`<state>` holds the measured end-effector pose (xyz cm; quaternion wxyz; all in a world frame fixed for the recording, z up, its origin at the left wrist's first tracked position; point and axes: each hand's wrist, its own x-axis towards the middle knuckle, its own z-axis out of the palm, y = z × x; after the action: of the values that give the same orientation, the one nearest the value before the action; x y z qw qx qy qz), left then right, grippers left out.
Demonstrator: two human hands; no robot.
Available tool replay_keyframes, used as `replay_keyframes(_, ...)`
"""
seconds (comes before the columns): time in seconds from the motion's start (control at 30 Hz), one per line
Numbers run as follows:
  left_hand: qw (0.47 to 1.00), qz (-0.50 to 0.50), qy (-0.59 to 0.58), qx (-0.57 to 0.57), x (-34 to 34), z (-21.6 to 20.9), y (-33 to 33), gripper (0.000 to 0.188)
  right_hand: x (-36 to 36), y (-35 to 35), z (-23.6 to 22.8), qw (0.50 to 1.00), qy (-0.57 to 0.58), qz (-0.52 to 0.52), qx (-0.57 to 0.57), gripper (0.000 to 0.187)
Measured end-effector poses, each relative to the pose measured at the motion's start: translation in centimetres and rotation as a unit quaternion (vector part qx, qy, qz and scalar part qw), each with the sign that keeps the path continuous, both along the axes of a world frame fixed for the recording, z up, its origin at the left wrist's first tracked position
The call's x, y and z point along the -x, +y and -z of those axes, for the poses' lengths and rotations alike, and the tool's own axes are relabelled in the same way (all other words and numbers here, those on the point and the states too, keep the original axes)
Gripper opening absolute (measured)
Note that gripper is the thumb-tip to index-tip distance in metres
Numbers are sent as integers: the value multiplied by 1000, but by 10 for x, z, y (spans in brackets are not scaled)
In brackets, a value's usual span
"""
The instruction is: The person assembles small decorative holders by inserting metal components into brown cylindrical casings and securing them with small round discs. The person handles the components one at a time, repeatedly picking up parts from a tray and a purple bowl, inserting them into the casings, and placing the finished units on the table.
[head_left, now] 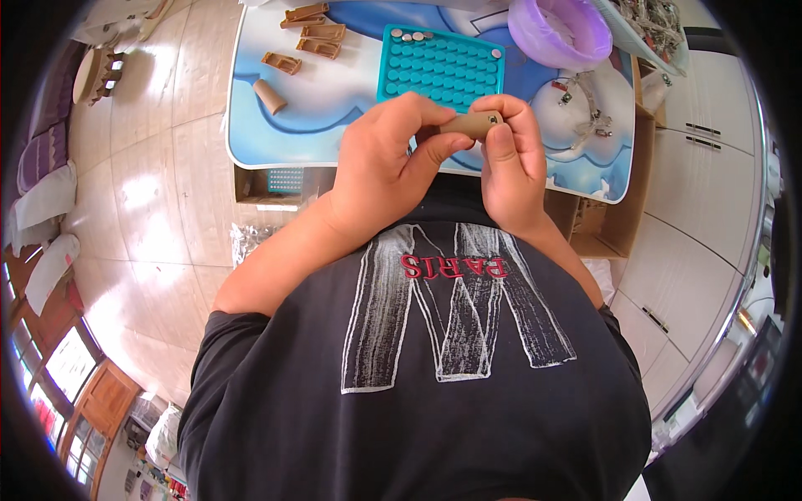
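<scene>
Between my two hands is a small tan plastic casing [473,125], held over the near edge of the table with a small dark spot at its right end. My left hand [388,146] pinches its left end between thumb and fingers. My right hand [514,154] grips the right end, thumb on the near side and fingers curled behind. Just beyond my hands lies a teal tray [443,67] of round wells, with several silver button-like discs at its far left corner and one near the far right. A similar tan casing [269,97] lies at the left.
Several brown plastic half-shells [322,40] lie at the table's far left. A purple basket [561,33] stands at the back, beside a pale container of small wired parts [656,29]. Loose wired parts [589,113] rest on the right of the blue-and-white table [334,146]. White cabinets [710,184] stand rightward.
</scene>
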<state>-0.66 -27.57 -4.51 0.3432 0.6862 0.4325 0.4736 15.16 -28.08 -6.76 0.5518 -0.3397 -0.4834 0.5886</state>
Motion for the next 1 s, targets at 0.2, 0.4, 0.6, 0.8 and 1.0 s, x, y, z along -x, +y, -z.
replay_keyframes(0.2, 958, 97, -171, 208, 1, 0, 8, 21, -5, 6, -8, 997, -74, -4, 22, 22)
replay_keyframes(0.4, 780, 180, -351, 486, 8, 10, 12, 32, -36, 42, -28, 942, -313, -16, -120, 21)
replay_keyframes(0.6, 756, 178, -359, 517, 4, 9, 8, 35, -69, 121, -85, 773, -614, 129, -91, 16)
replay_keyframes(0.8, 766, 153, -354, 515, 3, 12, 6, 31, -67, 167, -70, 533, -846, -27, -23, 18)
replay_keyframes(1.0, 771, 138, -349, 514, 5, 12, 4, 30, -59, 159, -81, 581, -804, -121, -26, 19)
